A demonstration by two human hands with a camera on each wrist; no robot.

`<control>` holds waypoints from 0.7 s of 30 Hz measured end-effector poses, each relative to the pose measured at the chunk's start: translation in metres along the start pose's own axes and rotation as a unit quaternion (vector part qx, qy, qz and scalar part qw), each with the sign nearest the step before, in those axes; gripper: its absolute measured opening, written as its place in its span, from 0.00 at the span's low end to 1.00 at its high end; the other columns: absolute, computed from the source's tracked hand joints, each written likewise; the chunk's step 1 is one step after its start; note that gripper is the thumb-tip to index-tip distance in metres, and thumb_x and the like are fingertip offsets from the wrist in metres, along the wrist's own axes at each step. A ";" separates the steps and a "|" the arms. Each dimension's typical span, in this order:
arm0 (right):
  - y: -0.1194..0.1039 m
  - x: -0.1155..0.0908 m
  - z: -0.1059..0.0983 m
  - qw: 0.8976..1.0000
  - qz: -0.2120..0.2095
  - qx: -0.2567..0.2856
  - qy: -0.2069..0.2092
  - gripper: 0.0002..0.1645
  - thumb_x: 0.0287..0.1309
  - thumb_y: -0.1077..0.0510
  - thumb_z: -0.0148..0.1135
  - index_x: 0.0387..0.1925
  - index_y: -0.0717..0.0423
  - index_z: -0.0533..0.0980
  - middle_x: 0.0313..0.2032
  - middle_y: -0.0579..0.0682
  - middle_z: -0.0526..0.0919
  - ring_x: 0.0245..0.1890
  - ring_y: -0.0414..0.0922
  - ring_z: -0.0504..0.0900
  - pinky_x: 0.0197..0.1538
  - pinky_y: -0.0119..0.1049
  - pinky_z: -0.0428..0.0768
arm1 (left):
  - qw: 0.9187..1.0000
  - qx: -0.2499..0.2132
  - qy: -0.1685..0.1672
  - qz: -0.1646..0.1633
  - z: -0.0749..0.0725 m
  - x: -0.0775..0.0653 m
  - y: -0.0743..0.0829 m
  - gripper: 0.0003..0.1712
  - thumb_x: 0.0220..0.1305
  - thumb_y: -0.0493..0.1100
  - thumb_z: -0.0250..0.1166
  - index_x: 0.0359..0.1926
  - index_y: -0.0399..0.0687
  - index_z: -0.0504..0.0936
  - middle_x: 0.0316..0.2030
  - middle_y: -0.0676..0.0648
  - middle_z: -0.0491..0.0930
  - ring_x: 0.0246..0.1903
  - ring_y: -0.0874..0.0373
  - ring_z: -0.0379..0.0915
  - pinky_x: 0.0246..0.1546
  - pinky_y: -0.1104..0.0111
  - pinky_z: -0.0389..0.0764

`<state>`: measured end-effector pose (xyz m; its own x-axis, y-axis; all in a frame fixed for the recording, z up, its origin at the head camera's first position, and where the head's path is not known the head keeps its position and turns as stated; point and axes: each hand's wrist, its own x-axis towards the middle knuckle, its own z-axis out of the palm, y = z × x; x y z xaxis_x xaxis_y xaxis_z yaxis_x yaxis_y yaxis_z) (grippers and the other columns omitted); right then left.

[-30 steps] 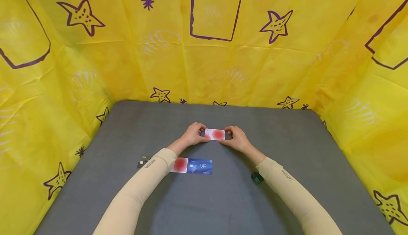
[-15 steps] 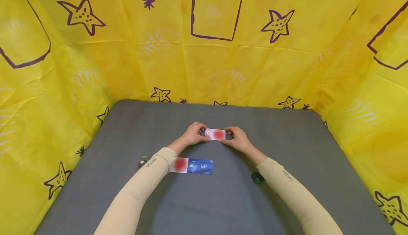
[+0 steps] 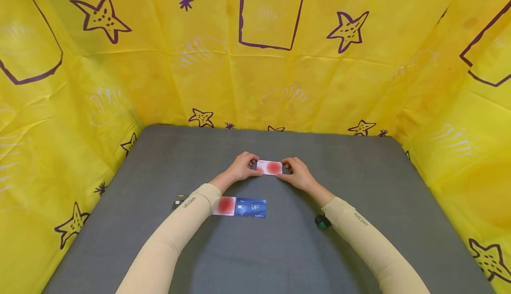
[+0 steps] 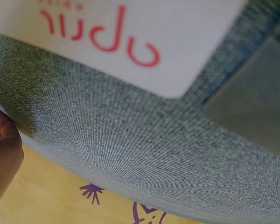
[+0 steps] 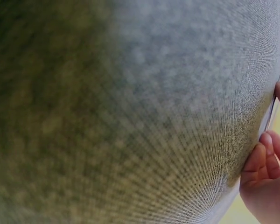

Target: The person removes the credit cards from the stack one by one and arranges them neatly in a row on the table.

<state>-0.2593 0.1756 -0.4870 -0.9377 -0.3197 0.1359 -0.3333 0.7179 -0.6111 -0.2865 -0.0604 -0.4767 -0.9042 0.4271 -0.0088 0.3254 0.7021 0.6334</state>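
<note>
A white card with red circles (image 3: pixel 271 168) is at the centre of the head view, toward the back of the grey table. My left hand (image 3: pixel 240 169) holds its left end, thumb at the near edge and fingers at the far corner. At the other end, my right hand (image 3: pixel 297 173) grips it the same way. Closer to me lie a second red-circle card (image 3: pixel 226 206) and a blue VIP card (image 3: pixel 251 208), side by side. Part of that second card is hidden under my left sleeve; its red lettering (image 4: pixel 102 37) shows in the left wrist view.
A black card (image 3: pixel 177 204) peeks out left of my left sleeve (image 3: pixel 187 223). The grey table (image 3: pixel 287 258) ends at yellow cloth walls (image 3: pixel 223 81) with starfish drawings. A small black and green object (image 3: pixel 322 222) sits beneath my right cuff.
</note>
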 end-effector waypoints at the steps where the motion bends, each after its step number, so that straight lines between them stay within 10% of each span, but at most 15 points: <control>1: 0.000 0.000 0.000 1.000 -0.003 -0.003 0.000 0.29 0.50 0.53 0.75 0.50 0.66 0.76 0.37 0.55 0.75 0.37 0.49 0.71 0.43 0.41 0.71 | 1.000 0.001 0.000 0.000 0.000 0.000 0.000 0.29 0.54 0.46 0.75 0.54 0.36 0.79 0.42 0.43 0.73 0.40 0.53 0.68 0.46 0.64 0.72; 21: -0.002 0.000 0.001 1.000 0.014 0.008 0.012 0.31 0.48 0.53 0.77 0.51 0.64 0.74 0.37 0.55 0.76 0.35 0.48 0.71 0.41 0.39 0.73 | 0.999 -0.009 0.019 0.034 0.002 -0.001 -0.004 0.29 0.53 0.44 0.76 0.53 0.36 0.76 0.40 0.44 0.73 0.38 0.54 0.69 0.44 0.66 0.74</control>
<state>-0.2584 0.1734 -0.4866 -0.9488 -0.2842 0.1376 -0.3055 0.7164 -0.6273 -0.2863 -0.0627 -0.4811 -0.8898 0.4519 0.0637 0.3824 0.6620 0.6446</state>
